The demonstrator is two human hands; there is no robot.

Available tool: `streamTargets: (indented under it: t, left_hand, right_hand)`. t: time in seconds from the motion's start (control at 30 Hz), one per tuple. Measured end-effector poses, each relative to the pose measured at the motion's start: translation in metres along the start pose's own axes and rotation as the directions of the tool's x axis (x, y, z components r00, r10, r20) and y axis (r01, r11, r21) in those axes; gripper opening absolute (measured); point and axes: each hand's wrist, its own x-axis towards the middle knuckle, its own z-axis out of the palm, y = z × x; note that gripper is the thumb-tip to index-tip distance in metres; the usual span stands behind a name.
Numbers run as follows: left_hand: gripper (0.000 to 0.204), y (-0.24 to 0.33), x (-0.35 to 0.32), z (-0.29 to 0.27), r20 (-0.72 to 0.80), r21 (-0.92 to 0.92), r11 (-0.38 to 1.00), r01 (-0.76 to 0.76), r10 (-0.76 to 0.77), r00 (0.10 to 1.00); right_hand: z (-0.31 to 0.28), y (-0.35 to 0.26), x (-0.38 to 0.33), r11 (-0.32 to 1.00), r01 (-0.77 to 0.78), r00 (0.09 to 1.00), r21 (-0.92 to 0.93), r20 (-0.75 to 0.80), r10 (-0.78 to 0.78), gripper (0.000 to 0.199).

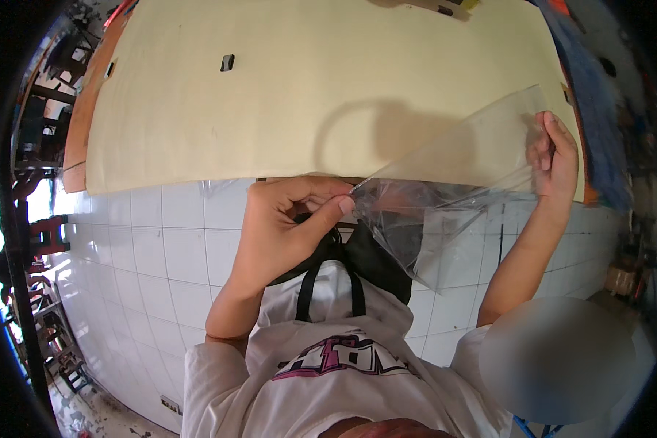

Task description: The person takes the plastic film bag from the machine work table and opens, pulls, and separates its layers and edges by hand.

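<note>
I hold a clear plastic bag (452,182) stretched between both hands over the near edge of a cream-coloured table top (270,102). My left hand (281,226) pinches the bag's left corner between thumb and fingers. My right hand (555,157) grips its right edge, raised a little higher. The bag looks empty and sags in creases below the table edge. Under the bag, a black piece of fabric with two black straps (358,259) hangs against my white printed shirt (328,358).
A small black object (228,62) lies on the table top at the far left. A blue sheet (591,95) runs along the table's right side and an orange board (87,102) along its left. White floor tiles (146,255) spread below, with wooden furniture (47,241) at far left.
</note>
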Motion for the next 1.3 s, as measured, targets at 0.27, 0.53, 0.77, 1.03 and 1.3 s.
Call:
streamTargets:
  t: [0.27,0.53,0.77,1.03,1.3]
  left_hand:
    - [0.014,-0.004,-0.003,0.007,-0.108,-0.09,0.996,0.001,-0.011,0.994]
    - [0.017,-0.015,-0.008,0.019,-0.176,0.065,0.99,-0.124,0.133,0.975]
    - [0.01,-0.015,-0.009,0.014,-0.079,-0.164,0.982,0.092,-0.106,0.991]
    - [0.007,-0.022,-0.008,0.012,0.043,-0.404,0.906,0.128,-0.121,0.992]
    - [0.008,-0.031,-0.016,0.018,0.015,0.137,0.986,-0.092,0.091,0.996]
  right_hand:
    - [0.003,0.002,0.003,1.0,-0.006,1.0,-0.007,-0.023,0.006,0.02]
    - [0.005,0.002,0.002,0.999,0.007,1.0,-0.042,-0.014,-0.007,0.019]
    - [0.005,0.002,0.002,0.996,0.001,1.0,-0.085,0.004,-0.001,0.019]
    - [0.01,-0.002,-0.001,0.984,-0.008,0.997,-0.177,-0.079,-0.006,0.02]
    - [0.013,0.0,-0.002,0.977,0.008,0.998,-0.213,0.063,0.005,0.022]
